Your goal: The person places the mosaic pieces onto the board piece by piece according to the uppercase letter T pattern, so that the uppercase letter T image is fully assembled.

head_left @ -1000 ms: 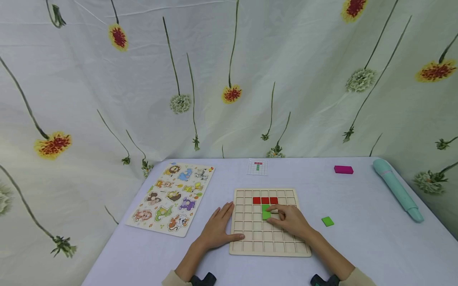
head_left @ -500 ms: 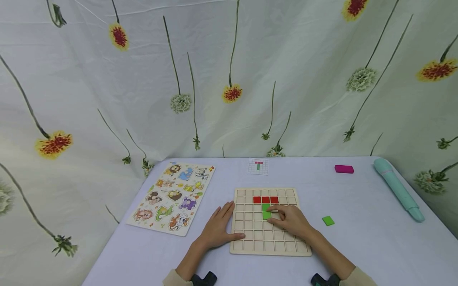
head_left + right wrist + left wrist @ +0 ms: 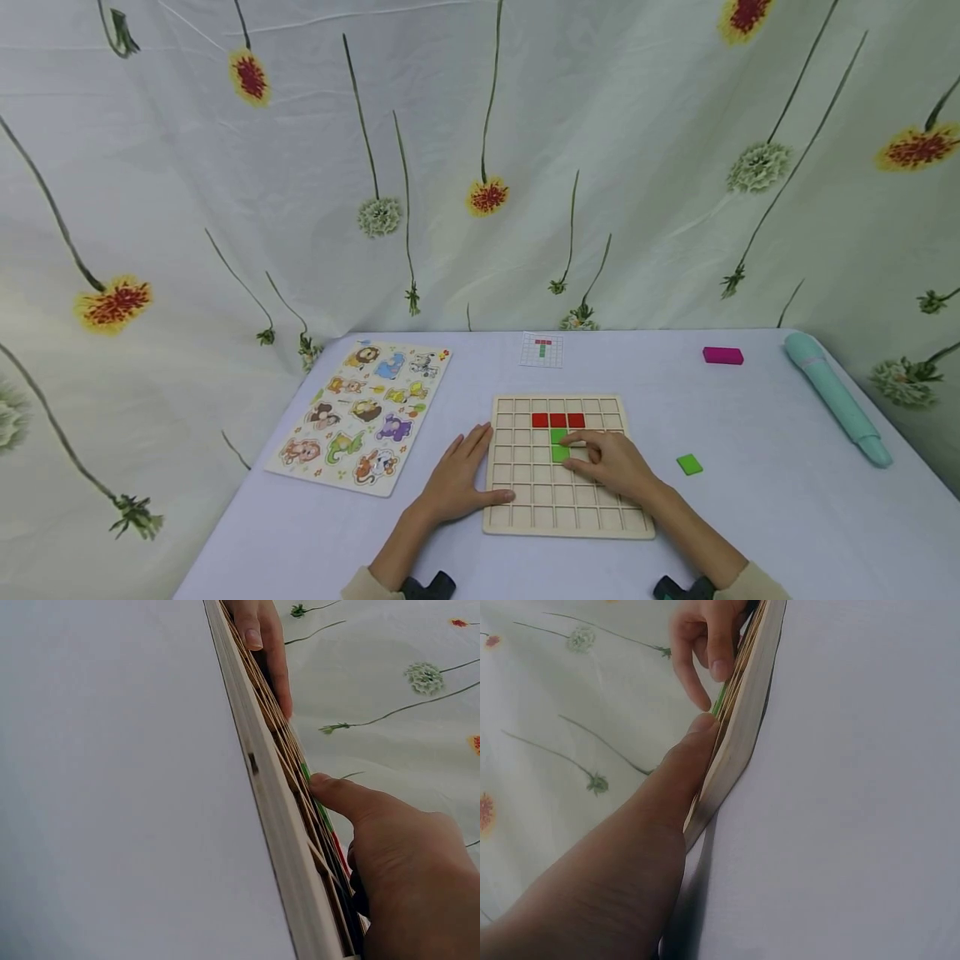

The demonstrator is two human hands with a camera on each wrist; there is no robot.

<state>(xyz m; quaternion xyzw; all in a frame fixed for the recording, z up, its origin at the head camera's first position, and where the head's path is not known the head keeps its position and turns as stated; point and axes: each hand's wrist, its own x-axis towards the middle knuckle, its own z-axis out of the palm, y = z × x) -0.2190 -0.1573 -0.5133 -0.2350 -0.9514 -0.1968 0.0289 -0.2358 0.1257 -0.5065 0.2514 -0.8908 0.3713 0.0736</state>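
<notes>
A wooden grid board [image 3: 525,521] lies flat in the middle of the table. Three red tiles [image 3: 558,420] sit side by side in one row of its cells. Below the middle red one are two green tiles in a column, the upper green tile [image 3: 557,435] and the lower green tile [image 3: 559,454]. My right hand [image 3: 617,468] pinches the lower one at its right side, thumb and index finger bent around it. With fingers spread, my left hand [image 3: 456,485] rests on the board's left edge, its thumb over the frame. Another green tile [image 3: 689,464] lies on the cloth to the right.
An animal puzzle board [image 3: 360,417] lies at the left. At the back is a small pattern card [image 3: 542,350] showing a red and green T. A magenta block [image 3: 723,356] and a turquoise cylindrical case [image 3: 838,400] are toward the right. A flowered cloth [image 3: 645,108] hangs behind the table.
</notes>
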